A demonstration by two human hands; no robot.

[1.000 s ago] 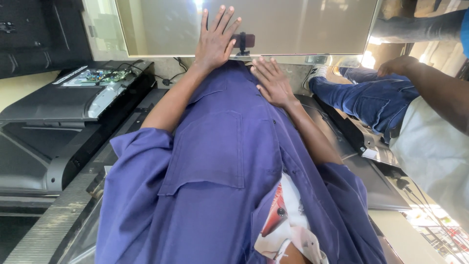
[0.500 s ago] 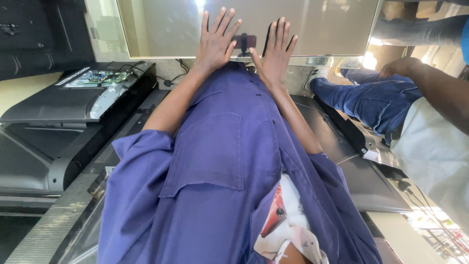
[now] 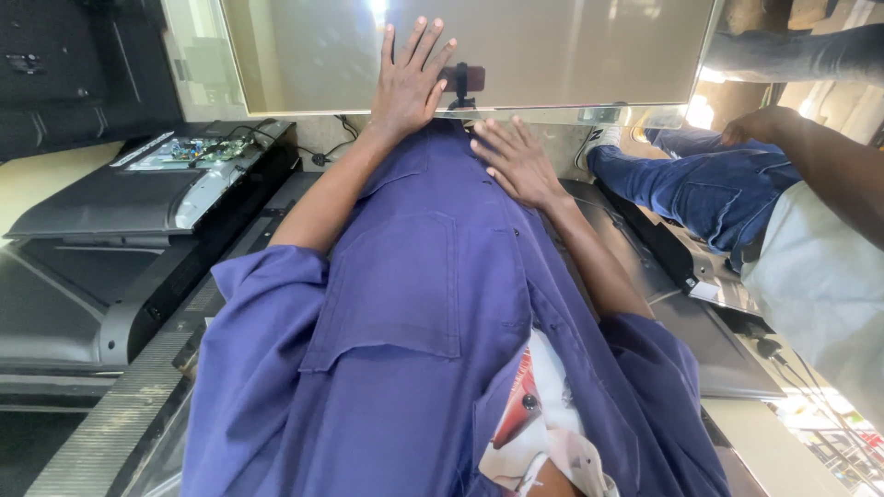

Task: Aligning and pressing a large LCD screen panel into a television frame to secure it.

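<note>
**Right hand drops off the panel**

Half a second ago I had both palms flat on the pale screen panel; now my right hand has come down off it and lies on the front of my blue work shirt, just below the panel's lower edge. Its fingers are loosely spread and hold nothing. My left hand has stayed put, pressed flat on the panel with all five fingers fanned wide, gripping nothing.

The panel stands directly ahead of both hands, its glossy face catching a bright glare above my left fingertips. A small dark clip-like fitting sits on the panel just to the right of my left hand, above my right.

Well off to the left of my left hand lies a dark television chassis with a green circuit board exposed on top. Beyond my right hand, another person's arm reaches over a knee in blue jeans.
</note>
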